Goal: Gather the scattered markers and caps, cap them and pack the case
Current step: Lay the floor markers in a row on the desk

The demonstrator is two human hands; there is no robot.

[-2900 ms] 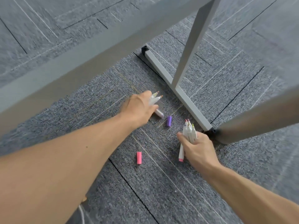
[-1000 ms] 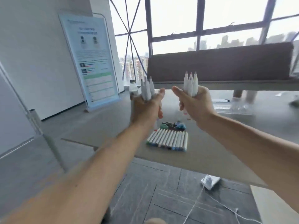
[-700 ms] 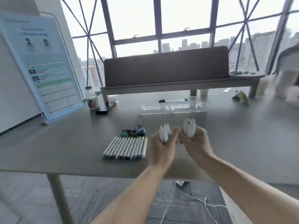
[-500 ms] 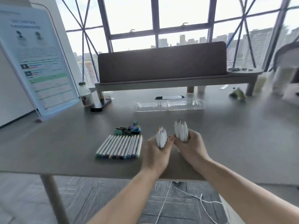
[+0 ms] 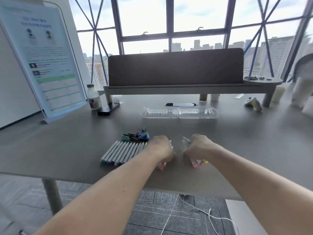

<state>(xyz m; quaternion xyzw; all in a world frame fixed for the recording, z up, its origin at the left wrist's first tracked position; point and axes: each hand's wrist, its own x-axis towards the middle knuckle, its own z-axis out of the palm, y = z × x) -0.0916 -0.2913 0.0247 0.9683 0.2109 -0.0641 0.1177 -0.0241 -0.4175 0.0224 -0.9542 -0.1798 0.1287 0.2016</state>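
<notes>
Two marker bundles to lay on the table (image 5: 67,150), gathering judged almost over: left bundle (image 5: 162,165) clenched in the curled left hand (image 5: 160,148), right bundle (image 5: 195,164) clenched in the right hand (image 5: 199,148), coloured ends poking out below each fist. Next, probably: loosen both fists, then take caps (image 5: 135,135) from just beyond the left knuckles; clear case (image 5: 179,112) far beyond both.
</notes>
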